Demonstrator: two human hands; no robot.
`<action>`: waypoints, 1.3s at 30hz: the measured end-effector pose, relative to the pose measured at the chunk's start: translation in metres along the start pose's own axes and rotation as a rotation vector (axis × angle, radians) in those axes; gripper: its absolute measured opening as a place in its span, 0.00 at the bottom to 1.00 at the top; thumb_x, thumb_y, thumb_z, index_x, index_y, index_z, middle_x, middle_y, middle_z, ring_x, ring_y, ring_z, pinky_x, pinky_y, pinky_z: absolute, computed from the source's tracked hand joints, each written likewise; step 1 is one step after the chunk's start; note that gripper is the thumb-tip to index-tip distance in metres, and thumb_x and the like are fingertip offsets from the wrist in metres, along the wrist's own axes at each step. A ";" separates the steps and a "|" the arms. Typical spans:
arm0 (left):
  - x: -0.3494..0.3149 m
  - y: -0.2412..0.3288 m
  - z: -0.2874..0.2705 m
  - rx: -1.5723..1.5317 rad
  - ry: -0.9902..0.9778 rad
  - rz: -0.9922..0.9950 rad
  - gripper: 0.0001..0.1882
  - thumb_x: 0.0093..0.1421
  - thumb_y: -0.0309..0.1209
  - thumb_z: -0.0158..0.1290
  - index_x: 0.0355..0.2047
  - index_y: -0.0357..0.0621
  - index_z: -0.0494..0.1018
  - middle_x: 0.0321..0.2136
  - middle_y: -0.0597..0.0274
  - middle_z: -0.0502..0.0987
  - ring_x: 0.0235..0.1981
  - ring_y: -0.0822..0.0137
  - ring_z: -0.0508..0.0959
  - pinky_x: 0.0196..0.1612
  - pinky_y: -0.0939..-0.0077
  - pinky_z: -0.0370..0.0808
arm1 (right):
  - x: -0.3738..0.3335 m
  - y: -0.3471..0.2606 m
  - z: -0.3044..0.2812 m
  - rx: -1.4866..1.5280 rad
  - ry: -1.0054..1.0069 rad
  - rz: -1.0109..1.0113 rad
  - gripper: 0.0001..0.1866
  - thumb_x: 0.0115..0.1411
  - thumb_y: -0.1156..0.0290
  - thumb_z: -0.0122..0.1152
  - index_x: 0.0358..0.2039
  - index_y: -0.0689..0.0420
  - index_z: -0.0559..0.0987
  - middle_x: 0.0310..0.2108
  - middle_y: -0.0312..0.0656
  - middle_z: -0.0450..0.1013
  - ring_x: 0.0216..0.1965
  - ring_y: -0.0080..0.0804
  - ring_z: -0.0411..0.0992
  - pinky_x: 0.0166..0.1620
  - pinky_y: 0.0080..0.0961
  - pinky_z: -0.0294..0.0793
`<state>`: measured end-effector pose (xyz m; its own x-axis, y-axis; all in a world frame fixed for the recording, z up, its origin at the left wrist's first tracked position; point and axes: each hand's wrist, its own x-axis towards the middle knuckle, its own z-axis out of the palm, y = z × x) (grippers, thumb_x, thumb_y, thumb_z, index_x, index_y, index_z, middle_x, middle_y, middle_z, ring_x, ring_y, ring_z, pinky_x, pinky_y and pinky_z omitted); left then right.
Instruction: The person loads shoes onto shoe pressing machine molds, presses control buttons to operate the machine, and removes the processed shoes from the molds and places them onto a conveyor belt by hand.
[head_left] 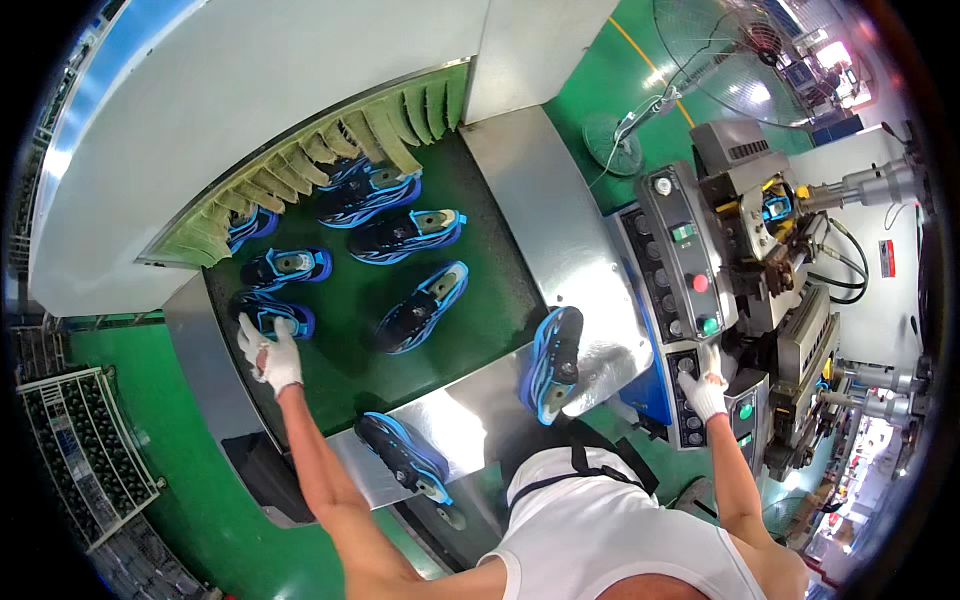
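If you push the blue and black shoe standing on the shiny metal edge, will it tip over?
Probably yes. That shoe stands on its narrow side on the smooth metal ledge, so a nudge could topple it or make it slide. It looks light, with a firm sole. Neither the left hand nor the right hand touches it.

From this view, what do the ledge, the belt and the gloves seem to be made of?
The ledge looks like bare sheet metal, probably steel: silver, with bright glare. The belt seems to be matte dark green rubber or plastic, with no shine. The gloves on the left hand and right hand look like white knitted fabric, soft and dull.
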<state>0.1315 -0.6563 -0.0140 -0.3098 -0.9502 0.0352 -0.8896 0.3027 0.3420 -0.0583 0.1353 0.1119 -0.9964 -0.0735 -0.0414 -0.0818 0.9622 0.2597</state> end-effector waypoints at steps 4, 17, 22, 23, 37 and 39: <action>0.059 -0.062 0.024 0.150 -0.111 0.194 0.27 0.68 0.45 0.54 0.64 0.49 0.71 0.61 0.47 0.72 0.57 0.41 0.74 0.55 0.45 0.73 | -0.043 -0.011 -0.020 0.167 -0.521 0.056 0.45 0.55 0.48 0.69 0.66 0.64 0.69 0.68 0.61 0.64 0.71 0.52 0.62 0.73 0.42 0.58; -0.038 -0.030 -0.018 -0.019 -0.280 0.418 0.15 0.72 0.41 0.51 0.43 0.41 0.77 0.44 0.47 0.76 0.44 0.42 0.79 0.46 0.50 0.76 | -0.038 -0.142 -0.064 0.563 -0.637 0.035 0.45 0.58 0.47 0.65 0.68 0.64 0.68 0.64 0.59 0.71 0.66 0.49 0.70 0.68 0.35 0.67; -0.120 0.073 -0.083 -0.244 -0.266 0.752 0.07 0.63 0.28 0.62 0.35 0.36 0.77 0.37 0.50 0.77 0.40 0.50 0.78 0.47 0.56 0.74 | -0.033 -0.219 -0.127 1.177 -0.571 -0.237 0.42 0.58 0.47 0.66 0.65 0.63 0.70 0.58 0.61 0.73 0.58 0.50 0.74 0.62 0.36 0.72; -0.146 0.111 -0.099 -0.278 -0.314 0.779 0.08 0.61 0.27 0.64 0.34 0.36 0.78 0.36 0.51 0.77 0.41 0.50 0.79 0.47 0.56 0.75 | -0.030 -0.236 -0.130 1.209 -0.544 -0.363 0.42 0.57 0.51 0.66 0.66 0.64 0.69 0.63 0.61 0.70 0.63 0.53 0.70 0.66 0.36 0.69; -0.465 0.499 -0.161 -0.865 -1.080 1.939 0.27 0.57 0.16 0.63 0.57 0.39 0.72 0.52 0.49 0.75 0.40 0.60 0.80 0.47 0.66 0.78 | -0.041 -0.021 -0.139 1.521 -0.264 0.462 0.45 0.49 0.48 0.74 0.60 0.66 0.71 0.51 0.58 0.78 0.51 0.45 0.79 0.50 0.35 0.79; -0.522 0.539 -0.172 -1.019 -0.857 2.090 0.27 0.62 0.15 0.57 0.62 0.39 0.68 0.54 0.50 0.73 0.42 0.63 0.79 0.49 0.68 0.77 | -0.086 0.020 -0.115 1.608 -0.254 0.721 0.45 0.48 0.45 0.77 0.58 0.66 0.75 0.50 0.55 0.78 0.48 0.41 0.79 0.50 0.32 0.78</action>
<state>-0.1279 -0.0101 0.3137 -0.4011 0.6654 0.6296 0.8529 0.0206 0.5217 0.0229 0.1311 0.2316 -0.7820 0.3265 -0.5309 0.5818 0.0770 -0.8097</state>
